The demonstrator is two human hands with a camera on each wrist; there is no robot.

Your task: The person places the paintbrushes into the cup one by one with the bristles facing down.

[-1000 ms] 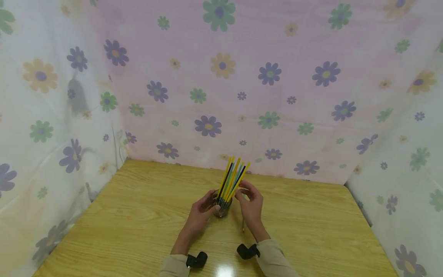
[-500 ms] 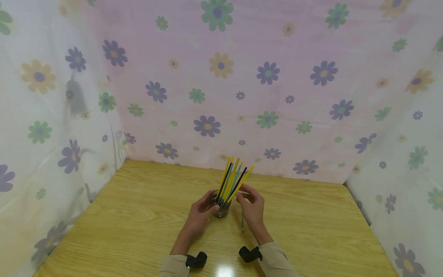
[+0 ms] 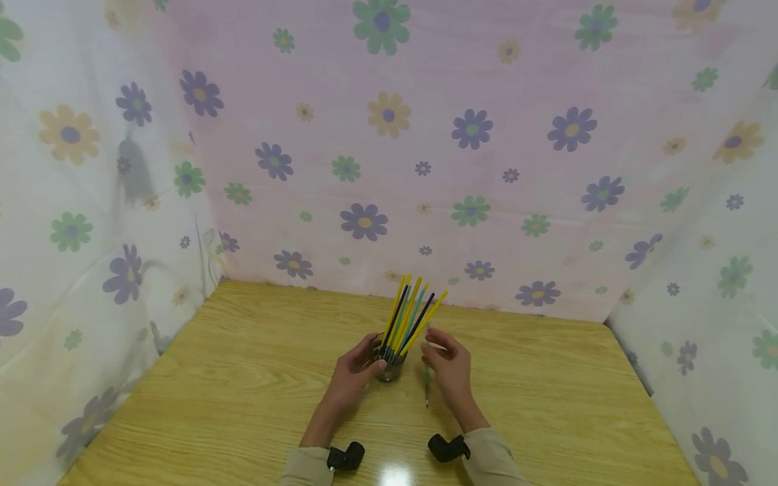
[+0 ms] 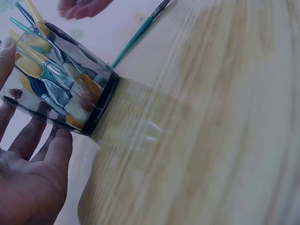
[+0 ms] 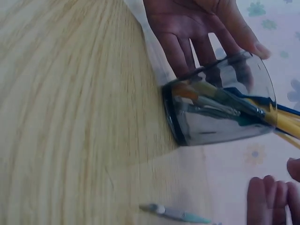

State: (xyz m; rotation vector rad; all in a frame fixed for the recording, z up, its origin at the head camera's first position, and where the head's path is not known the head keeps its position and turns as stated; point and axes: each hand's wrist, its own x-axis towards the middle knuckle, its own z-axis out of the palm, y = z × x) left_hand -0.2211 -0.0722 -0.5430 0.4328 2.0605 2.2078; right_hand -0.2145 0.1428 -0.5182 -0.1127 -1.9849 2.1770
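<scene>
A clear glass [image 3: 387, 375] stands on the table, with several paintbrushes [image 4: 65, 89] in it, bristles down. Their yellow, dark and teal handles [image 3: 418, 307] fan out above the rim. My left hand [image 3: 351, 379] grips the glass from the left, thumb on the near side and fingers round the far side. Right of the glass lies a single teal paintbrush [image 3: 427, 391], its bristle end toward me. My right hand [image 3: 451, 368] hovers over that brush, partly hiding it. In the right wrist view its fingers [image 5: 267, 201] and thumb are apart, with nothing visible between them.
The wood-grain table [image 3: 255, 364] reaches back to a flower-print cloth [image 3: 425, 169], which also hangs at both sides. Black devices are strapped to both wrists, the left device [image 3: 346, 456] and the right device [image 3: 448, 447].
The rightmost yellow brush has tipped further right, away from the others. My right hand has left it and shifted right toward the lone teal brush. The left hand keeps its grip.
</scene>
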